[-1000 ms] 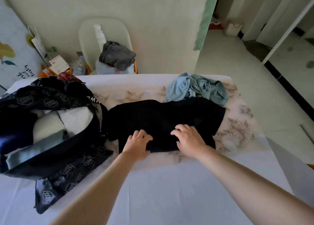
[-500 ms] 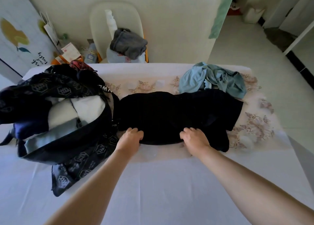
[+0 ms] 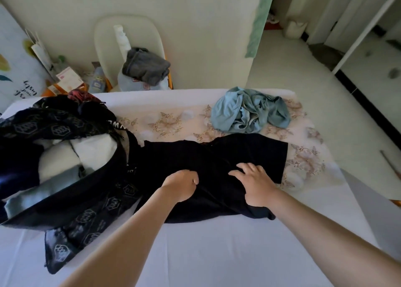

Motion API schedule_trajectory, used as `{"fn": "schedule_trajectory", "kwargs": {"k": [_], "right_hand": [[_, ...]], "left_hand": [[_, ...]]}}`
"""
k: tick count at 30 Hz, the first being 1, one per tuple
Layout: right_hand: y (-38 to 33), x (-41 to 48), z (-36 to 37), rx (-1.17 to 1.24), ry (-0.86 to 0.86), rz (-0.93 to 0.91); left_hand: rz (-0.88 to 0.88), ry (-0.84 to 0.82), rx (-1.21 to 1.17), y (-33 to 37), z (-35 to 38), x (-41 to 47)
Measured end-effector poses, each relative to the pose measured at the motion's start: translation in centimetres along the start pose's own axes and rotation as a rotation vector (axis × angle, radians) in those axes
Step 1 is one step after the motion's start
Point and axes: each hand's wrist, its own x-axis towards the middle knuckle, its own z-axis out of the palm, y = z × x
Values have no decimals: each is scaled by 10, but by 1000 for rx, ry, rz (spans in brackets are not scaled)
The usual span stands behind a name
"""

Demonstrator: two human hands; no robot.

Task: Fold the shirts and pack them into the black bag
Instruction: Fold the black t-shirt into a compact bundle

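On the left of the bed, the black bag [image 3: 65,191] lies open with folded clothes inside. Beside it, the black shirt [image 3: 217,163] is pinched in the closed left hand [image 3: 181,183], while the right hand [image 3: 252,184] is spread flat on it. The fold is best pressed smooth before lifting; the blue shirt [image 3: 249,111] waits, still crumpled, behind.
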Motion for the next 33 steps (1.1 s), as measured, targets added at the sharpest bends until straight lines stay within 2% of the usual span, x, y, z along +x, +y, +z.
{"fn": "schedule_trajectory", "kwargs": {"k": [2,3,7,10,13,16,19,23,26,28,31,33], "right_hand": [[17,1,6,-43,-129,86],[26,3,11,15,-94,113],[46,19,17,415,318,318],[60,40,3,678,346,485],[73,59,-10,701,377,500],[81,75,-12,721,415,501],[86,86,-9,740,438,520],[93,98,-7,704,492,582],[96,106,-11,713,552,605],[94,112,-16,778,534,633],[92,117,-18,948,324,600],[91,110,-14,922,229,544]], "left_hand": [[73,14,-47,15,3,15],[108,24,-39,21,5,23],[222,183,95,38,14,51],[200,328,180,39,5,78],[124,341,226,29,-8,111],[71,269,299,14,-18,137],[86,275,322,-1,-25,150],[100,422,232,-13,-29,151],[15,518,128,-17,-36,151],[-51,536,128,-21,-40,151],[-99,565,120,-21,-39,150],[-114,580,159,-22,-35,148]]}}
